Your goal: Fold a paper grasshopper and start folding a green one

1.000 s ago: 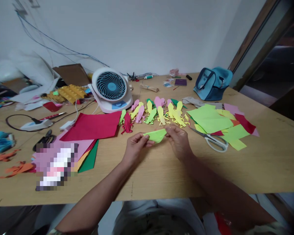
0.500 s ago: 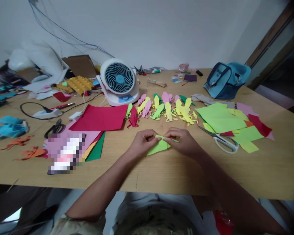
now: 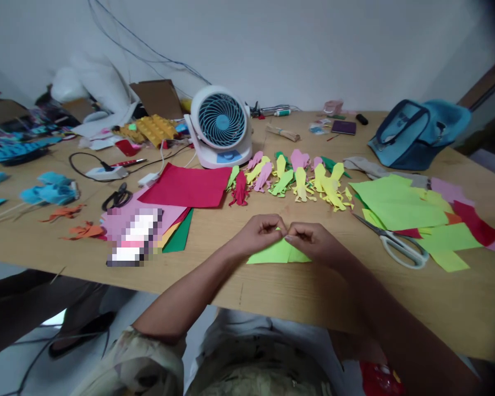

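In the head view, the left hand (image 3: 263, 236) and right hand (image 3: 311, 242) met thumb to thumb, both pinching the top of the lime sheet (image 3: 270, 255), which spread below them over the near part of the table (image 3: 272, 286). A line ran down it from the pinch. Doing this well seemed to call for small, even pinches, level thumbs and a lower part left flat and untwisted. The fingers hid the pinched edge, so its folds could not be judged.
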`<state>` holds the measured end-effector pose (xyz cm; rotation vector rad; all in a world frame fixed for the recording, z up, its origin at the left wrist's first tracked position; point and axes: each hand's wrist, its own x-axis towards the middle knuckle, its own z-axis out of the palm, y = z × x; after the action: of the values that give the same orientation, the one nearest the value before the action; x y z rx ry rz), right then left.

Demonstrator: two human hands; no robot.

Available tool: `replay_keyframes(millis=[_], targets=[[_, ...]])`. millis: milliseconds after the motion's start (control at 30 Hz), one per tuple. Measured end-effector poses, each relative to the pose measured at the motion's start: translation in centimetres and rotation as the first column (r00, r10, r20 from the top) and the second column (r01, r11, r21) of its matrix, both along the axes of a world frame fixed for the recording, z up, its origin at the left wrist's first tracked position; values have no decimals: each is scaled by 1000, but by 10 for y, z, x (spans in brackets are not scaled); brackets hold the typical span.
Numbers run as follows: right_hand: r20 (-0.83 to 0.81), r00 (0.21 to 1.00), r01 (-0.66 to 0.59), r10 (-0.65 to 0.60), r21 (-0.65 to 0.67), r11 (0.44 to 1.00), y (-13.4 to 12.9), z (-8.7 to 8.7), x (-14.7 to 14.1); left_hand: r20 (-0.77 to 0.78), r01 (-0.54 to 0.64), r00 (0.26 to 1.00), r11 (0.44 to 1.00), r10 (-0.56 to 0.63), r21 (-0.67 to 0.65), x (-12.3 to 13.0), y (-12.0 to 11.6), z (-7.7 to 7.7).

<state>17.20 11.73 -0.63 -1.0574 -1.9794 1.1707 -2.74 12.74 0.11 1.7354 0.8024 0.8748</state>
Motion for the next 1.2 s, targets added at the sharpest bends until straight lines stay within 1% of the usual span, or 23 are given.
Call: replay_keyframes(millis=[67, 133, 233, 300, 367, 467, 500, 533, 567, 600, 667, 700, 767, 833, 867, 933, 1000, 1100, 1200], targets=[[19, 1000, 10, -9, -43, 999, 0, 1, 1, 6, 3, 1000, 999, -3, -34, -2, 2, -1], [39, 999, 24, -21, -69, 997, 1, 2, 4, 5, -19, 1000, 998, 20, -55, -5, 6, 0], [69, 997, 37, -30, -99, 994, 3, 1, 10, 15, -110, 994, 991, 112, -74, -10, 13, 1], [79, 996, 45, -36, -124, 991, 5, 1, 15, 38, -151, 987, 985, 154, -83, -13, 16, 2], [81, 996, 35, -23, -155, 987, 7, 4, 22, 59, -149, 986, 985, 155, -89, -16, 17, 2], [122, 992, -10, 37, -214, 977, 10, 14, 38, 92, -166, 980, 980, 176, -108, -21, 22, 4], [140, 989, -13, 43, -215, 977, 11, 17, 44, 106, -197, 972, 973, 210, -122, -22, 24, 4], [153, 988, 7, 23, -195, 981, 12, 20, 48, 113, -211, 967, 968, 227, -137, -24, 25, 4], [155, 988, 49, -25, -152, 987, 13, 22, 51, 103, -212, 968, 966, 228, -150, -25, 27, 4], [142, 985, 107, -93, -93, 990, 14, 22, 51, 81, -196, 974, 968, 211, -157, -25, 27, 4], [76, 971, 225, -226, 23, 974, 15, 19, 43, 19, -120, 992, 981, 124, -155, -22, 26, 3], [37, 970, 239, -241, 52, 970, 14, 16, 36, -5, -79, 997, 986, 79, -148, -20, 24, 2], [-9, 986, 168, -168, 31, 985, 12, 7, 19, -28, -4, 1000, 990, 0, -140, -14, 18, 0], [4, 996, 86, -86, -29, 996, 9, -2, 4, -36, 46, 998, 988, -51, -147, -10, 14, -2], [6, 997, 71, -71, -51, 996, 9, -6, 0, -40, 60, 997, 987, -66, -149, -9, 13, -3], [1, 996, 87, -87, -69, 994, 8, -10, -4, -55, 58, 996, 987, -67, -147, -8, 14, -5], [-11, 990, 143, -144, -67, 987, 9, -12, -3, -73, 21, 997, 990, -31, -136, -8, 16, -6], [-15, 975, 221, -222, -65, 973, 11, -10, 2, -107, -23, 994, 991, 9, -131, -10, 21, -10], [-36, 963, 264, -268, -79, 961, 13, -7, 5, -136, -34, 991, 993, 17, -118, -11, 24, -14]])
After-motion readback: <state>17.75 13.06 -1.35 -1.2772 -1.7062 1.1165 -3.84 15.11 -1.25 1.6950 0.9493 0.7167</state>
